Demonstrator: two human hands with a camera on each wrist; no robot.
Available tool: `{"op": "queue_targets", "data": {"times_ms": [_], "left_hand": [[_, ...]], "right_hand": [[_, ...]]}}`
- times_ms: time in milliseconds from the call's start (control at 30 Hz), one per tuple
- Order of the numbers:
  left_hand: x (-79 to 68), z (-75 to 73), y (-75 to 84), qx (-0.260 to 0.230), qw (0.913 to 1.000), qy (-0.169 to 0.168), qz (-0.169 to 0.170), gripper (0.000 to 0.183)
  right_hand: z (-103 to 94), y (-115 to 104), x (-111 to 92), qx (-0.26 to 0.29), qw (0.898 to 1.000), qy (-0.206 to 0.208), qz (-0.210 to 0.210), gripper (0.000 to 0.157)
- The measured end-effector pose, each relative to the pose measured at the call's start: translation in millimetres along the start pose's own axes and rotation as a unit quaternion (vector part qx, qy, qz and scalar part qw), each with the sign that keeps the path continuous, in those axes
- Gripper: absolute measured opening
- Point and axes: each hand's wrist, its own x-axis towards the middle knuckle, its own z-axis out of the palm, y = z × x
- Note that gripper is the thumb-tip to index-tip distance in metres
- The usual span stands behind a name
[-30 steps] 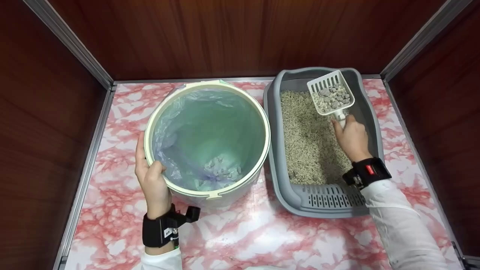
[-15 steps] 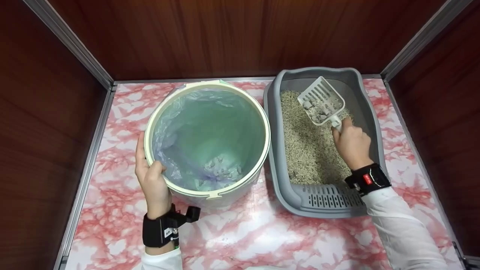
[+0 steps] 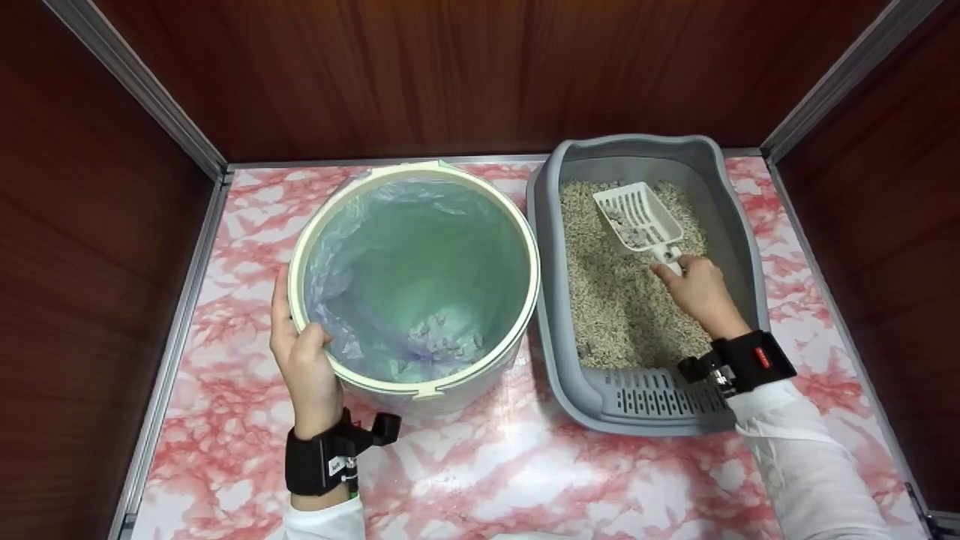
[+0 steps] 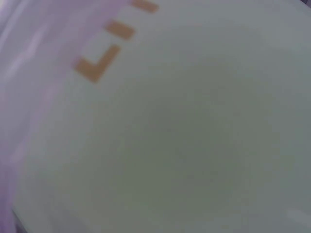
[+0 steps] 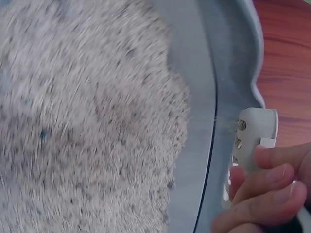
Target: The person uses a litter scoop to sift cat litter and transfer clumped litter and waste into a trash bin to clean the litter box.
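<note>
My left hand (image 3: 304, 367) grips the cream rim of a round bin (image 3: 530, 292), thumb over the rim and fingers along the outside. A translucent liner bag covers the bin's inside, with grey clumps (image 3: 446, 339) at the bottom. The left wrist view is filled by the bin's pale outer wall (image 4: 184, 145). My right hand (image 3: 703, 296) holds a white slotted litter scoop (image 3: 649, 208) by its handle, above the grey litter box (image 3: 551, 315). Several grey clumps lie along the scoop's left side. In the right wrist view, curled fingers (image 5: 265, 191) surround the scoop (image 5: 257, 124).
Tan litter (image 3: 619, 315) covers the box floor, with a perforated ledge (image 3: 652, 394) at the near end. Bin and box stand side by side on a red-and-white marbled surface (image 3: 480, 465). Dark wood panels (image 3: 480, 82) enclose the back and both sides.
The scoop has moved left and toward me over the box. Loose litter in it has dwindled and the clumps have gathered at its left side. The left hand and bin stay put.
</note>
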Motion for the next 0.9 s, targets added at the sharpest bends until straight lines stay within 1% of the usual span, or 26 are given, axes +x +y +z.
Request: {"op": "queue_targets", "data": {"times_ms": [67, 133, 167, 267, 333, 367, 400, 467, 567, 633, 700, 767, 833, 900], "left_hand": [[-0.2, -0.2, -0.1, 0.0, 1.0, 0.0, 0.0, 0.085], [-0.3, -0.2, -0.2, 0.0, 1.0, -0.001, 0.001, 0.085], [-0.3, -0.2, -0.2, 0.0, 1.0, -0.001, 0.001, 0.085], [-0.4, -0.1, 0.0, 0.0, 1.0, -0.001, 0.001, 0.083], [-0.4, 0.1, 0.2, 0.0, 1.0, -0.001, 0.001, 0.083], [-0.4, 0.2, 0.3, 0.001, 1.0, -0.001, 0.001, 0.082], [-0.4, 0.2, 0.4, 0.0, 1.0, -0.001, 0.001, 0.082], [-0.4, 0.4, 0.5, -0.001, 1.0, -0.002, 0.001, 0.082], [-0.5, 0.5, 0.3, -0.004, 1.0, -0.001, 0.002, 0.083], [-0.5, 0.6, 0.0, -0.005, 1.0, 0.0, 0.004, 0.084], [-0.5, 0.6, -0.3, -0.004, 1.0, 0.002, 0.006, 0.085], [-0.4, 0.8, -0.7, -0.005, 1.0, 0.003, 0.007, 0.086], [-0.2, 0.8, -0.9, -0.003, 1.0, 0.004, 0.007, 0.086], [-0.1, 0.8, -1.1, -0.002, 1.0, 0.004, 0.006, 0.086]], "right_hand": [[-1.0, -0.4, 0.2, 0.039, 0.999, -0.03, 0.013, 0.041], [-1.7, -1.2, -0.6, 0.083, 0.994, -0.064, 0.032, 0.045], [-2.0, -1.7, -1.2, 0.11, 0.99, -0.08, 0.041, 0.047], [-3.2, -3.9, -3.8, 0.185, 0.972, -0.124, 0.068, 0.048], [-4.4, -4.8, -5.5, 0.214, 0.964, -0.138, 0.078, 0.045], [-5.0, -4.9, -6.3, 0.218, 0.962, -0.141, 0.08, 0.044], [-5.6, -4.9, -6.9, 0.215, 0.963, -0.141, 0.081, 0.045], [-6.4, -4.0, -7.7, 0.198, 0.968, -0.135, 0.08, 0.048], [-7.3, -2.4, -8.2, 0.155, 0.978, -0.119, 0.075, 0.056], [-8.2, -1.6, -8.8, 0.119, 0.985, -0.102, 0.066, 0.057], [-9.0, -0.8, -9.6, 0.077, 0.993, -0.077, 0.048, 0.056], [-8.9, 0.0, -10.5, 0.034, 0.998, -0.05, 0.025, 0.052], [-8.4, 1.0, -11.8, -0.005, 1.0, -0.018, 0.002, 0.05], [-7.2, 2.6, -13.4, -0.041, 0.999, 0.015, -0.016, 0.047]]}}
